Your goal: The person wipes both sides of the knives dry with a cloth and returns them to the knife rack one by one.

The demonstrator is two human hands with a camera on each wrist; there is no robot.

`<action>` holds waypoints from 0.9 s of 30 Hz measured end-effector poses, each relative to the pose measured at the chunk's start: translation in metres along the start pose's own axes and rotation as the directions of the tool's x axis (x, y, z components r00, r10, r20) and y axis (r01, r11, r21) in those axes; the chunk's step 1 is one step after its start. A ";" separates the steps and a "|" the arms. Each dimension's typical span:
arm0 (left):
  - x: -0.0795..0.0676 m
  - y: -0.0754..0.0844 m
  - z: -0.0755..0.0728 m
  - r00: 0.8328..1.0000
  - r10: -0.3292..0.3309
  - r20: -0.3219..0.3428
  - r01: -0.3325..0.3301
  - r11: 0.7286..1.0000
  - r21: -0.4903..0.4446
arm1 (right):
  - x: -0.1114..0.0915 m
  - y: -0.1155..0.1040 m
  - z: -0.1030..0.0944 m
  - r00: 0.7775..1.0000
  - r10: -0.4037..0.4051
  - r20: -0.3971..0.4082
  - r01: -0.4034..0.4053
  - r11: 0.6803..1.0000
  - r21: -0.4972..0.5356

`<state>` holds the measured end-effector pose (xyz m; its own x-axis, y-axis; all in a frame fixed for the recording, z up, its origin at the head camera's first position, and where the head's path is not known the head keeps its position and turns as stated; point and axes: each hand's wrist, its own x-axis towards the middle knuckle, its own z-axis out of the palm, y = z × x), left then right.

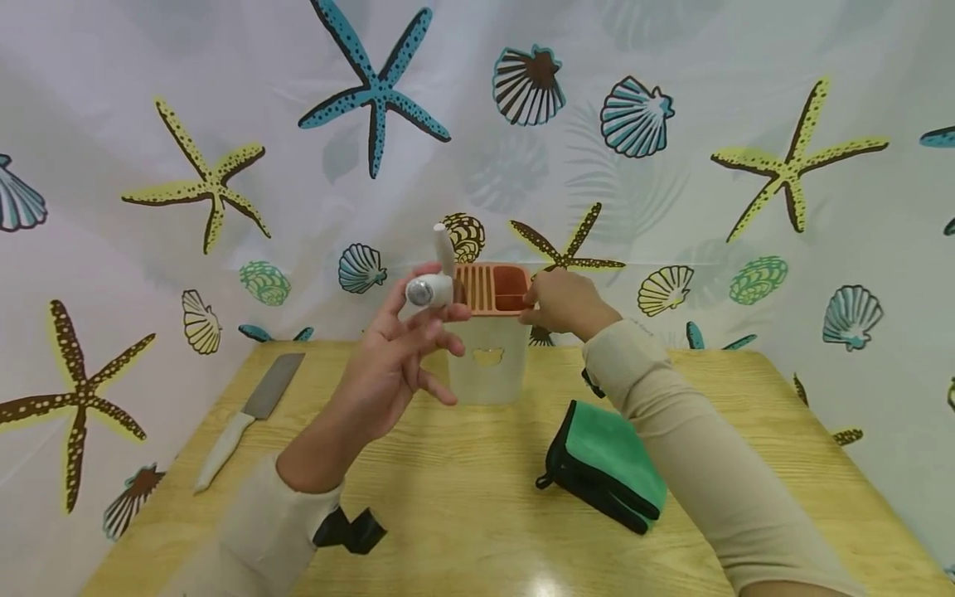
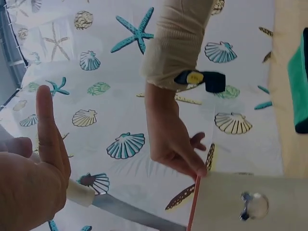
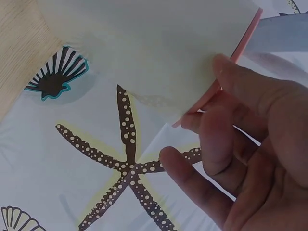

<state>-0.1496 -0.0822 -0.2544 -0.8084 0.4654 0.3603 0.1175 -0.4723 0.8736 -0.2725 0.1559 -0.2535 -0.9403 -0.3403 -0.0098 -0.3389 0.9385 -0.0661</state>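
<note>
Head view: left hand [image 1: 395, 356] pinches knife [image 2: 127, 211] by white handle, outer fingers spread; right hand [image 1: 567, 303] pinches holder [image 1: 488, 373] at right rim. Knife above left slots, far side of table. Risk: skewed blade snags slot edge, sideways push tips holder. Blade points down, long axis slanted, handle up. Tip hidden, can't tell depth.

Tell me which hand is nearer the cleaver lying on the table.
Left. The left hand is right of the cleaver, holding a white-handled knife; the right hand is farther right, gripping the knife holder.
</note>
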 end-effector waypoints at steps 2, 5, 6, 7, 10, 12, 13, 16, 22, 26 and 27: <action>0.012 0.004 -0.003 0.997 0.023 -0.080 -0.010 0.988 0.155 | 0.000 0.000 -0.002 1.000 0.016 0.027 -0.016 1.000 0.006; 0.030 0.007 -0.011 0.987 0.115 -0.110 -0.065 0.923 0.380 | 0.001 -0.001 -0.006 0.998 0.023 0.057 -0.023 1.000 0.000; 0.036 0.008 -0.014 0.982 0.161 -0.103 -0.094 0.877 0.472 | 0.001 -0.002 -0.007 0.998 0.019 0.060 -0.018 1.000 -0.006; 0.041 0.009 -0.016 0.975 0.203 -0.093 -0.117 0.821 0.559 | 0.001 -0.003 -0.007 0.998 0.017 0.059 -0.016 1.000 -0.013; 0.054 0.010 -0.021 0.950 0.307 -0.058 -0.151 0.613 0.775 | 0.002 -0.006 -0.009 0.998 0.016 0.054 -0.014 0.999 -0.032; 0.061 0.010 -0.023 0.937 0.346 -0.039 -0.147 0.496 0.856 | 0.002 -0.007 -0.009 0.998 0.022 0.050 -0.020 0.999 -0.043; 0.064 0.009 -0.025 0.934 0.355 -0.028 -0.149 0.461 0.875 | 0.002 -0.007 -0.008 0.998 0.025 0.049 -0.023 0.999 -0.048; 0.074 0.006 -0.028 0.929 0.371 0.006 -0.164 0.397 0.903 | 0.002 -0.006 -0.007 0.998 0.030 0.054 -0.026 0.998 -0.061; 0.094 0.001 -0.032 0.924 0.380 0.027 -0.161 0.323 0.933 | 0.002 -0.005 -0.007 0.998 0.036 0.044 -0.033 0.997 -0.065; 0.104 -0.003 -0.034 0.933 0.360 -0.013 -0.120 0.344 0.931 | 0.003 -0.006 -0.007 0.999 0.029 0.030 -0.027 0.997 -0.067; 0.106 -0.004 -0.035 0.936 0.352 -0.026 -0.106 0.352 0.930 | 0.004 -0.006 -0.006 0.999 0.029 0.029 -0.027 0.997 -0.071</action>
<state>-0.2559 -0.0568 -0.2311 -0.7304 0.2496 0.6358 0.6634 0.4807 0.5734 -0.2742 0.1491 -0.2468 -0.9483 -0.3146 -0.0405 -0.3151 0.9491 0.0050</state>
